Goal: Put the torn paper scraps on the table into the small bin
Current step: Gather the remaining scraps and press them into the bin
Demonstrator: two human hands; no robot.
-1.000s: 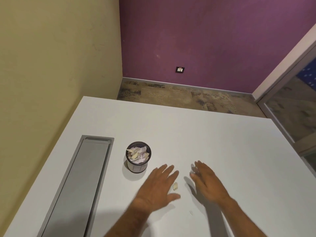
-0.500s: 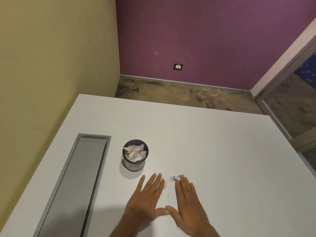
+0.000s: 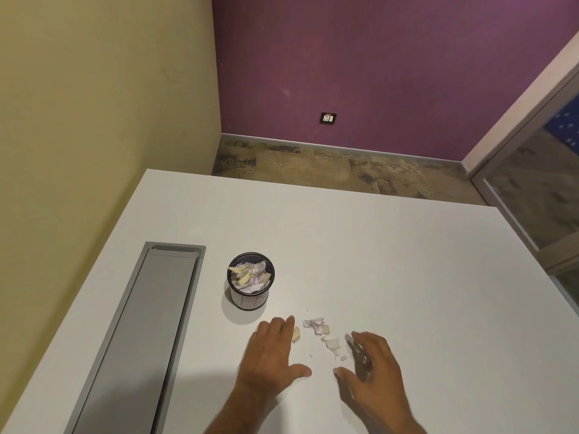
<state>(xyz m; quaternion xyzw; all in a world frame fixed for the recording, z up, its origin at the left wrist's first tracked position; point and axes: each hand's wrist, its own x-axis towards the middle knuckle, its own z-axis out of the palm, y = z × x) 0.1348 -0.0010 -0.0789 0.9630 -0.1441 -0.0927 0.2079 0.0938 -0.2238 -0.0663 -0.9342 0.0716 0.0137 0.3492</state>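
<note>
Scraps (image 3: 322, 335) on the table (image 3: 391, 261) between spread, empty hands, left hand (image 3: 271, 349) and right hand (image 3: 372, 368).

White bench (image 3: 391, 261), small bin (image 3: 250, 281) upright, full of torn paper. Loose paper scraps (image 3: 322, 332) lie between both hands, near the bin. Left hand (image 3: 269, 352) flat, palm down, fingertip touching one scrap. Right hand (image 3: 372, 368) spread open just beside the scraps. Grey cable tray lid (image 3: 141, 339) at left.
</note>
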